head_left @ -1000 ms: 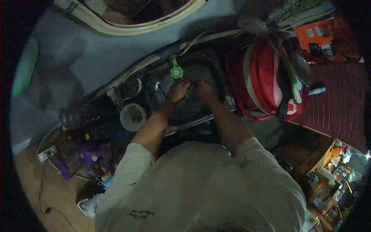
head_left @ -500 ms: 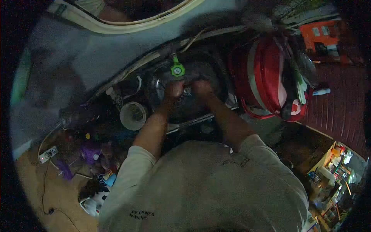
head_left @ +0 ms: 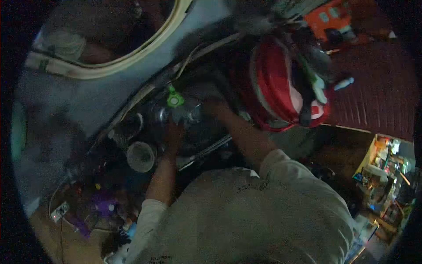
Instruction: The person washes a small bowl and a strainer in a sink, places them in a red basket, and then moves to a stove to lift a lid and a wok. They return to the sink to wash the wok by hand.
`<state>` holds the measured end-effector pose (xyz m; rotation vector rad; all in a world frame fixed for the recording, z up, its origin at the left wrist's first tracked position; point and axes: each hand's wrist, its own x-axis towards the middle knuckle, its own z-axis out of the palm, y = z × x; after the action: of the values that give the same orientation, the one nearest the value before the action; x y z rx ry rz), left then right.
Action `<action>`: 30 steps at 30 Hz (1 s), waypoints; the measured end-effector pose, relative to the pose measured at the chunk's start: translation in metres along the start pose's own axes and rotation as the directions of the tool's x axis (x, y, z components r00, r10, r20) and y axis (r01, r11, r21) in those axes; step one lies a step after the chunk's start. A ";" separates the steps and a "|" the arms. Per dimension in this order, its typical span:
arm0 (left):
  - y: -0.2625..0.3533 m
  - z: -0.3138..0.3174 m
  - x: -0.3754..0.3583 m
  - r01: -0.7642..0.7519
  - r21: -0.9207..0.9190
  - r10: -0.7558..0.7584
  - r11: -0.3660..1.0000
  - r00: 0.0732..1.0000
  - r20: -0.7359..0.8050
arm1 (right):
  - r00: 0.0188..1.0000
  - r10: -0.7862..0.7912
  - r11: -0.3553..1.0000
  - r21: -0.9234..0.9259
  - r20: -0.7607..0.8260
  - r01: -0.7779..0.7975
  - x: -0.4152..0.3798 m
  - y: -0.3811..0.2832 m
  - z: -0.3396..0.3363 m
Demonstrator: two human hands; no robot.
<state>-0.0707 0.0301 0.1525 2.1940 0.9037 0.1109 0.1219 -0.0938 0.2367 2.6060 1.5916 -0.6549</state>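
Note:
My left hand (head_left: 175, 126) is low over a dark basin-like hollow (head_left: 200, 136), just below a bright green knob-shaped thing (head_left: 175, 100). My right hand (head_left: 213, 108) is further right in the same hollow, in deep shadow. Between and around the hands are shiny, pale glints, too blurred to name. Dim light and motion smear hide the fingers of both hands, so I cannot make out what they hold. Left of my left forearm stands a round, pale, open-topped container (head_left: 141, 156).
A red bag (head_left: 274, 81) with a pale stripe stands right of the hollow. Beyond it are a dark red ribbed surface (head_left: 373, 88) and an orange object (head_left: 329, 21). A cream-rimmed round frame (head_left: 145, 48) is at upper left. A power strip (head_left: 60, 212) lies at lower left.
My view has turned and shifted, so the scene sits tilted. My hands, close together before, are now further apart, the left nearer the green thing.

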 end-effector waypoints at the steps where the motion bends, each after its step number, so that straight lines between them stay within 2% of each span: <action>1: -0.003 0.011 0.001 0.012 0.047 -0.014 0.999 0.998 0.062 | 0.990 0.042 0.998 0.058 -0.135 -0.034 -0.023 0.001 -0.032; 2: -0.006 0.022 -0.001 0.012 0.102 -0.025 0.995 0.991 0.133 | 0.994 0.094 0.948 0.299 0.062 -0.108 -0.040 0.001 -0.072; 4: -0.017 0.052 0.002 0.009 0.211 -0.068 0.977 0.959 0.273 | 0.963 0.121 0.837 0.498 0.240 -0.229 -0.052 0.014 -0.088; 6: -0.022 0.078 0.008 0.000 0.286 -0.111 0.958 0.921 0.373 | 0.943 0.294 0.887 0.323 0.158 -0.331 -0.048 0.036 -0.067; 7: -0.023 0.087 0.012 -0.002 0.304 -0.122 0.953 0.913 0.389 | 0.938 0.315 0.884 0.315 0.147 -0.346 -0.064 0.045 -0.084; 9: -0.024 0.095 0.016 -0.004 0.300 -0.128 0.954 0.899 0.418 | 0.914 0.406 0.797 0.485 0.012 -0.360 -0.118 0.055 -0.150; 10: -0.023 0.094 0.018 -0.004 0.288 -0.124 0.958 0.897 0.425 | 0.897 0.430 0.836 0.423 -0.107 -0.350 -0.146 0.057 -0.183; 11: -0.022 0.091 0.022 -0.002 0.250 -0.109 0.968 0.896 0.431 | 0.870 0.439 0.867 0.361 -0.225 -0.344 -0.171 0.065 -0.206; 13: -0.020 0.081 0.027 0.005 0.163 -0.077 0.987 0.894 0.441 | 0.819 0.466 0.867 0.357 -0.333 -0.348 -0.190 0.108 -0.220; 15: -0.018 0.072 0.031 0.035 0.048 -0.053 0.998 0.890 0.454 | 0.721 0.599 0.801 0.277 -0.348 -0.531 -0.218 0.131 -0.258; 17: -0.018 0.062 0.032 0.091 -0.092 -0.039 0.992 0.890 0.455 | 0.656 0.584 0.773 0.082 -0.478 -0.629 -0.221 0.182 -0.267; 18: -0.020 0.057 0.029 0.126 -0.179 -0.032 0.976 0.891 0.452 | 0.650 0.579 0.777 0.093 -0.492 -0.622 -0.222 0.199 -0.274; 19: -0.023 0.054 0.026 0.168 -0.273 -0.028 0.947 0.892 0.451 | 0.669 0.566 0.769 0.017 -0.482 -0.639 -0.220 0.214 -0.280; 20: -0.026 0.053 0.022 0.213 -0.389 -0.019 0.896 0.894 0.447 | 0.688 0.552 0.758 -0.061 -0.471 -0.650 -0.215 0.226 -0.285; 21: -0.031 0.052 0.017 0.265 -0.519 -0.007 0.813 0.895 0.445 | 0.688 0.544 0.764 -0.054 -0.481 -0.643 -0.205 0.240 -0.286; 23: -0.037 0.049 0.005 0.358 -0.757 0.016 0.547 0.899 0.437 | 0.668 0.621 0.712 -0.062 -0.409 -0.699 -0.189 0.256 -0.286; 25: -0.039 0.044 -0.008 0.423 -0.840 -0.050 0.340 0.900 0.433 | 0.710 0.598 0.729 -0.116 -0.371 -0.675 -0.181 0.261 -0.286; 27: -0.002 0.014 -0.032 0.470 -0.850 -0.228 0.239 0.878 0.421 | 0.756 0.571 0.747 -0.178 -0.320 -0.640 -0.174 0.266 -0.281; 29: 0.021 -0.003 -0.051 0.440 -0.893 -0.203 0.095 0.887 0.416 | 0.792 0.435 0.814 -0.188 -0.429 -0.549 -0.168 0.283 -0.267; 30: 0.029 -0.009 -0.058 0.427 -0.903 -0.199 0.040 0.889 0.412 | 0.803 0.421 0.822 -0.197 -0.421 -0.534 -0.175 0.263 -0.276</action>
<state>-0.1005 -0.0148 0.1896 0.6153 0.7929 0.2233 0.3723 -0.3053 0.4996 2.8063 0.8844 0.1098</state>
